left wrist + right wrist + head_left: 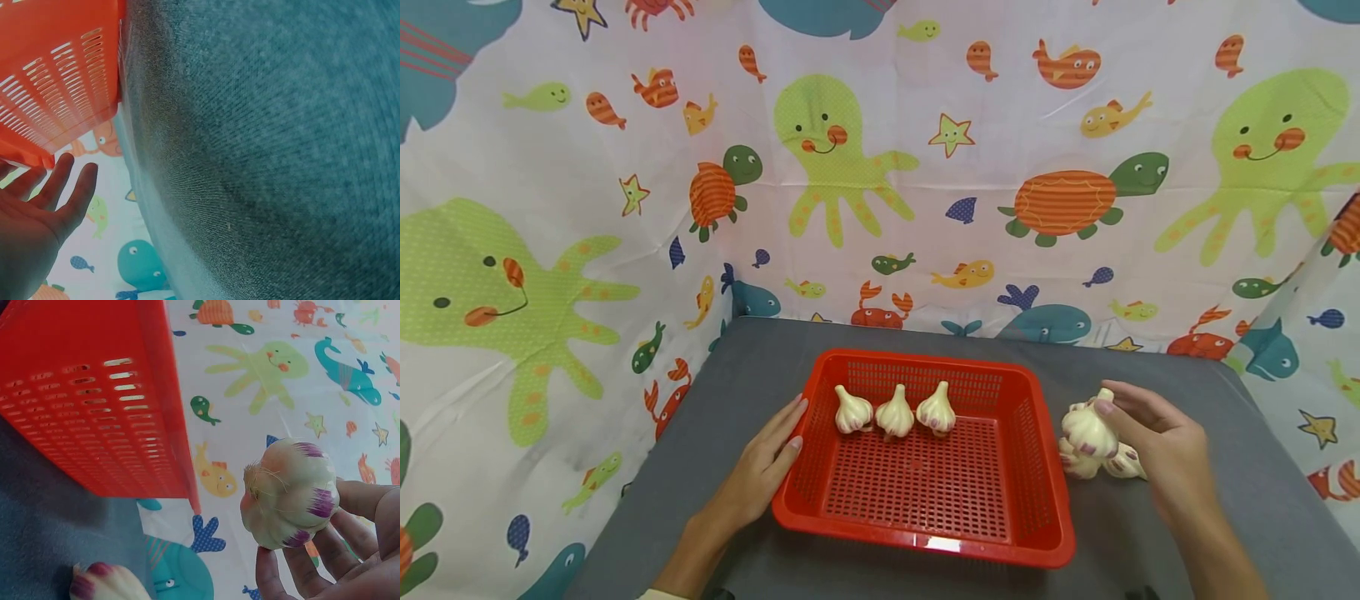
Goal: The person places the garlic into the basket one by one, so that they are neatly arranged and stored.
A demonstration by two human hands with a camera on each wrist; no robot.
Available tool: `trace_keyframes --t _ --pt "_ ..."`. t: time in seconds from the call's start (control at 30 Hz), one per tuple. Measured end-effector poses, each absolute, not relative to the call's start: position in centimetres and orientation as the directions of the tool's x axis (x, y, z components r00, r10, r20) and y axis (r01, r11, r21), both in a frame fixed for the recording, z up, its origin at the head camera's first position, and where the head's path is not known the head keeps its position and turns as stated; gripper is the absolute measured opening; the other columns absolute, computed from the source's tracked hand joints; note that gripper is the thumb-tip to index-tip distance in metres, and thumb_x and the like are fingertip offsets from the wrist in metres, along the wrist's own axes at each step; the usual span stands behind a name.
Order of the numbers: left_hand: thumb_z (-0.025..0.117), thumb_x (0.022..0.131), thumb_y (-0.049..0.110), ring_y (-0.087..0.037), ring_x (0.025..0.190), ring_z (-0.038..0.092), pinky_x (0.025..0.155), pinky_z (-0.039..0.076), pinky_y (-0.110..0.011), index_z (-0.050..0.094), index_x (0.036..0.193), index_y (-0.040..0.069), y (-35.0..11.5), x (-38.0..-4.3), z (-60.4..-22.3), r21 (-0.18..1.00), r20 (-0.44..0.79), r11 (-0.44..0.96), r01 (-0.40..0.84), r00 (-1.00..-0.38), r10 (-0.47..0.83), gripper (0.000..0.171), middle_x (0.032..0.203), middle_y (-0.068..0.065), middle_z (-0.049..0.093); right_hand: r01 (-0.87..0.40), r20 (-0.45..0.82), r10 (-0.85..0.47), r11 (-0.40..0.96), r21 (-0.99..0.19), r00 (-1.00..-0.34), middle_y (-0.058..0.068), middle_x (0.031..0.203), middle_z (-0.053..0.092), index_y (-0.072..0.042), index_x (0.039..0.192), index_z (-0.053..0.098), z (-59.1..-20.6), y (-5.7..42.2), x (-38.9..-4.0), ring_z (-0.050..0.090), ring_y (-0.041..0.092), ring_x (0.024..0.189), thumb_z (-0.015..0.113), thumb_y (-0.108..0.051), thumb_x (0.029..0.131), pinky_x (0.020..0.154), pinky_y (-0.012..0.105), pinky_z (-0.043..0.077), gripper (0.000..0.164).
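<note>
A red plastic basket point(985, 552) with slotted walls sits on the grey table. Inside, along its back wall, three garlic bulbs point(895, 415) stand in a row with stems up. My left hand point(758, 477) touches the basket's left rim with fairly straight fingers. To the right of the basket, my right hand point(1168, 442) pinches a garlic bulb point(1088, 430) near its stem. The right wrist view shows that bulb's roots and purple-streaked skin point(290, 494) in the fingers, raised off the table. More garlic bulbs point(1124, 462) lie below it, partly hidden by the held bulb and hand.
A white curtain point(880, 208) printed with sea animals rises behind the grey table point(775, 350) and along both sides. The basket's right wall point(94, 419) stands close to the right hand's bulb.
</note>
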State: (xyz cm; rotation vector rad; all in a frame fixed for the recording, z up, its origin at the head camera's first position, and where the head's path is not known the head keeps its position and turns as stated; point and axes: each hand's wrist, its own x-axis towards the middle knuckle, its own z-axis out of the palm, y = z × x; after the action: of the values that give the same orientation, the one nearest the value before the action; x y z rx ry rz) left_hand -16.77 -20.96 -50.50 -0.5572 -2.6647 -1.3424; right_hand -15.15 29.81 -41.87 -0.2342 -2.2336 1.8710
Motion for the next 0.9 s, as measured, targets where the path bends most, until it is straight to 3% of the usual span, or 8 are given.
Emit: trace_keyframes --t 0.2,0.43,0.63,0.9 --pt "0.049 0.114 0.025 -0.035 0.158 0.032 0.118 0.034 -0.063 0.034 0.167 0.013 -21.0 -16.8 -50.5 0.754 0.267 0.536 0.380 -0.923 0.279 0.057 0.174 -0.007 0.029 -0.032 0.091 0.222 0.254 -0.967 -0.971 -0.017 0.106 0.078 -0.017 0.136 0.073 -41.3 28.7 -16.1 0.068 0.003 0.097 0.079 -0.029 0.098 0.077 0.015 0.055 0.041" --pt "0.049 0.114 0.025 -0.035 0.157 0.033 0.116 0.036 -0.063 0.034 0.167 0.013 -20.9 -16.7 -50.4 0.751 0.271 0.537 0.385 -0.921 0.281 0.057 0.174 -0.007 0.030 -0.092 0.125 0.156 0.205 -0.974 -0.980 -0.015 0.108 0.078 -0.013 0.134 0.074 -40.7 27.4 -17.2 0.069 0.004 0.102 0.078 -0.026 0.099 0.079 0.016 0.057 0.038" --pt "0.049 0.114 0.025 -0.035 0.157 0.034 0.116 0.036 -0.063 0.034 0.167 0.013 -21.0 -16.8 -50.5 0.747 0.276 0.538 0.390 -0.919 0.282 0.057 0.174 -0.006 0.030 -0.089 0.113 0.123 0.185 -0.979 -0.986 -0.014 0.104 0.078 -0.015 0.130 0.076 -40.3 26.3 -18.6 0.072 0.005 0.096 0.079 -0.027 0.098 0.078 0.019 0.059 0.034" --pt "0.049 0.114 0.029 -0.032 0.158 0.032 0.119 0.034 -0.060 0.033 0.168 0.014 -21.0 -16.7 -50.3 0.766 0.251 0.526 0.370 -0.925 0.285 0.058 0.175 -0.003 0.028 -0.049 0.065 0.050 0.268 -0.962 -0.997 -0.015 0.113 0.075 -0.012 0.140 0.068 -40.0 25.3 -20.0 0.069 0.007 0.107 0.074 -0.041 0.101 0.085 0.024 0.060 0.048"
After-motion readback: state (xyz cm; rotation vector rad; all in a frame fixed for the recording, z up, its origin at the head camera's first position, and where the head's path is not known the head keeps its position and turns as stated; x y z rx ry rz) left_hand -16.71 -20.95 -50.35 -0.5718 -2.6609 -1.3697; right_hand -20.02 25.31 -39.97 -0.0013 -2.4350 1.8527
